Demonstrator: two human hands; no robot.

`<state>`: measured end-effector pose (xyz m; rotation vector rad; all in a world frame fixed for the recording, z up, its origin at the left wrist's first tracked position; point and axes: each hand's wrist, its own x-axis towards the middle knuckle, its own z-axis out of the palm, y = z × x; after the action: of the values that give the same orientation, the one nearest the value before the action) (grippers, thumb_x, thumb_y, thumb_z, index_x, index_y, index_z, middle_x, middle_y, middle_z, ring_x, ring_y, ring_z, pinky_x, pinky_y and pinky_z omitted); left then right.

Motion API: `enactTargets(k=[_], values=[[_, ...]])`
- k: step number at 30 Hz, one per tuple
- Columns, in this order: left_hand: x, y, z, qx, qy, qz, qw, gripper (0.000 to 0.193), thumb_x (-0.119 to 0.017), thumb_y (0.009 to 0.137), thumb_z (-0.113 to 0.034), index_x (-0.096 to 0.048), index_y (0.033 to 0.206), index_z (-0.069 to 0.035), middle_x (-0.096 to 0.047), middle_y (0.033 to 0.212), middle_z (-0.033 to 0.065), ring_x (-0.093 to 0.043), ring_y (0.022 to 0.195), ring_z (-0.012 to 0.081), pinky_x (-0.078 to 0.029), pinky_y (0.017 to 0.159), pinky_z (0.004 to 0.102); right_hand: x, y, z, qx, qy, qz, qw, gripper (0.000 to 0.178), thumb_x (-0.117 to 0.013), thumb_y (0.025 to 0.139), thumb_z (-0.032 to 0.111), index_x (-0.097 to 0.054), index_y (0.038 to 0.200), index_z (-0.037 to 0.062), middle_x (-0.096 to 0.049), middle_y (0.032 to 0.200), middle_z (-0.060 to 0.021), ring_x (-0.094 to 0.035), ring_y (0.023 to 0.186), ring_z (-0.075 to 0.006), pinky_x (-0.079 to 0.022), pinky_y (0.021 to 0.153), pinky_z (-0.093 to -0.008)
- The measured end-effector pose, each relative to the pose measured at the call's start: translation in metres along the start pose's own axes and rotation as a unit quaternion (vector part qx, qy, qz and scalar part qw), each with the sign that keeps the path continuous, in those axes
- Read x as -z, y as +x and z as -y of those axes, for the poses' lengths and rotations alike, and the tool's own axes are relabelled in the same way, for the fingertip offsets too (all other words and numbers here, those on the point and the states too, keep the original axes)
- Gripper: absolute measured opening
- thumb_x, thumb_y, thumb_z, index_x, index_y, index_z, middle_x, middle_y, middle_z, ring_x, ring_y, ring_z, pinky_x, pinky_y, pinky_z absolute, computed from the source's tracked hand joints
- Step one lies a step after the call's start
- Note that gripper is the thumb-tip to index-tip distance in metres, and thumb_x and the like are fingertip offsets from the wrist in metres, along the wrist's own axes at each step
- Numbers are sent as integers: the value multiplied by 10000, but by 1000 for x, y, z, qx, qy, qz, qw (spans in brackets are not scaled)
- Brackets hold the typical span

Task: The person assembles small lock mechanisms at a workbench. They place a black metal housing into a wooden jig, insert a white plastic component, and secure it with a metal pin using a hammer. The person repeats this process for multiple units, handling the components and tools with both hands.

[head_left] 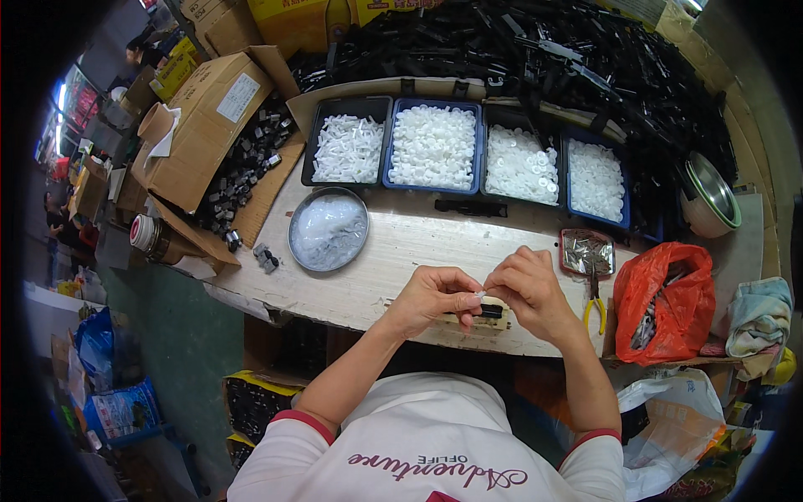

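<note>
Between thumb and index finger, my left hand (433, 299) pinches a small white plastic piece (480, 294). My right hand (529, 293) is closed in a pinch just right of that piece; whatever lies between its fingertips is too small to name. Under both hands, at the table's front edge, a black plastic part (488, 310) rests on a pale wooden block (473, 325), partly covered by my fingers. A red tray (564, 266) of small metal pins stands beyond my right hand, with yellow-handled pliers (595, 311) leaning on it.
Bins of white plastic parts (432, 147) line the table's back, before a heap of black parts (535, 58). A round metal dish (328, 261) holds clear thin pieces. A cardboard box (201, 125) spills dark blocks at left. At right sits a red plastic bag (694, 314).
</note>
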<state>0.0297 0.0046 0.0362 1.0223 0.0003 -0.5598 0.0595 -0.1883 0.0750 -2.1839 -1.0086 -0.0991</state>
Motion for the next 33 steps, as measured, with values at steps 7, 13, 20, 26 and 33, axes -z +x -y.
enactTargets(k=[7, 13, 20, 26, 33], values=[[6, -6, 17, -61, -29, -48, 997, 125, -642, 797, -54, -617, 888, 28, -631, 743, 111, -600, 592, 130, -516, 540, 238, -27, -15, 14, -22, -45, -119, 992, 141, -685, 669, 62, -621, 792, 89, -569, 731, -2, -501, 700, -169, -296, 684, -328], [8, -12, 11, -164, 244, -110, 949, 87, -656, 768, -51, -639, 849, -22, -620, 773, 50, -559, 687, 117, -467, 589, 234, -36, -22, 9, -24, -81, -111, 990, 128, -683, 666, 71, -613, 770, 94, -561, 730, 0, -496, 709, -166, -291, 686, -341], [20, -21, 36, -252, 534, -150, 793, 124, -708, 671, -112, -660, 785, -99, -599, 906, -10, -467, 941, 183, -288, 839, 342, -54, -29, -4, -16, -121, -12, 993, 97, -671, 663, 99, -606, 734, 91, -540, 706, -2, -487, 725, -170, -300, 705, -359], [21, -16, 46, -248, 539, -134, 793, 102, -690, 651, -76, -622, 725, -92, -576, 941, -12, -450, 967, 194, -260, 843, 348, -57, -18, 0, 3, -142, 61, 988, 81, -662, 651, 110, -590, 681, 90, -515, 679, -11, -478, 739, -185, -305, 708, -371], [18, -13, 43, -241, 554, -123, 787, 101, -668, 658, -70, -613, 739, -93, -555, 927, 0, -444, 951, 197, -256, 839, 351, -43, -15, -1, -39, -76, 115, 990, 40, -647, 709, 123, -617, 709, 97, -532, 713, -19, -489, 784, -181, -303, 726, -373]])
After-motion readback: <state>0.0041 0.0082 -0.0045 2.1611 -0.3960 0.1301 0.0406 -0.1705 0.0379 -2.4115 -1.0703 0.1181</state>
